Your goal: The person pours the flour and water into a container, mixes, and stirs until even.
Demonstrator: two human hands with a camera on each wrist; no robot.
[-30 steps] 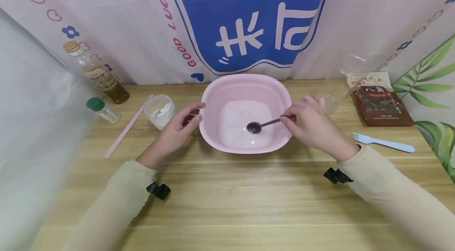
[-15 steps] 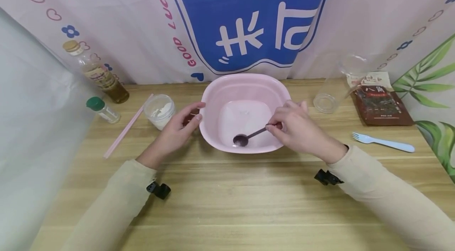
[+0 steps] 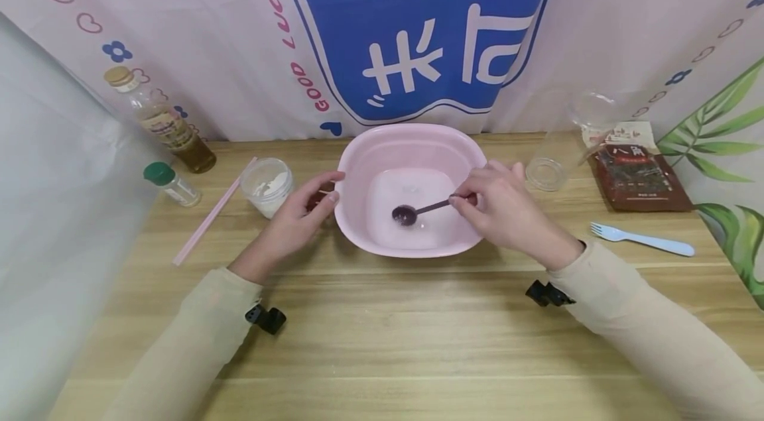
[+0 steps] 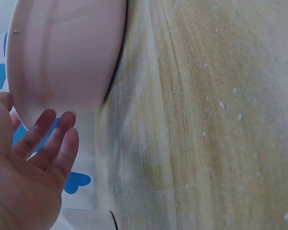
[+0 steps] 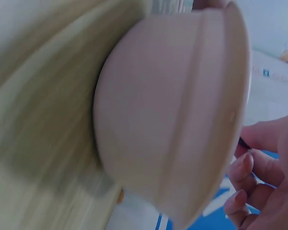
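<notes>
A pink plastic basin stands on the wooden table, with white contents and some wet, shiny spots in its bottom. My left hand holds its left rim, thumb and forefinger at the edge; in the left wrist view the other fingers spread beneath the rim, by the outer wall. From the right side, my right hand pinches the handle of a dark brown spoon between thumb and fingers. Its bowl is low inside the basin, left of the middle. In the right wrist view the basin wall hides most of the spoon.
Left of the basin are an open jar of white powder, pink chopsticks, a green-capped shaker and an oil bottle. On the right are a clear cup, a brown spice packet and a blue fork.
My right hand has moved leftward with the spoon, whose bowl swept to the near left of the basin, then a little away from me. The left hand has stayed at the rim.
</notes>
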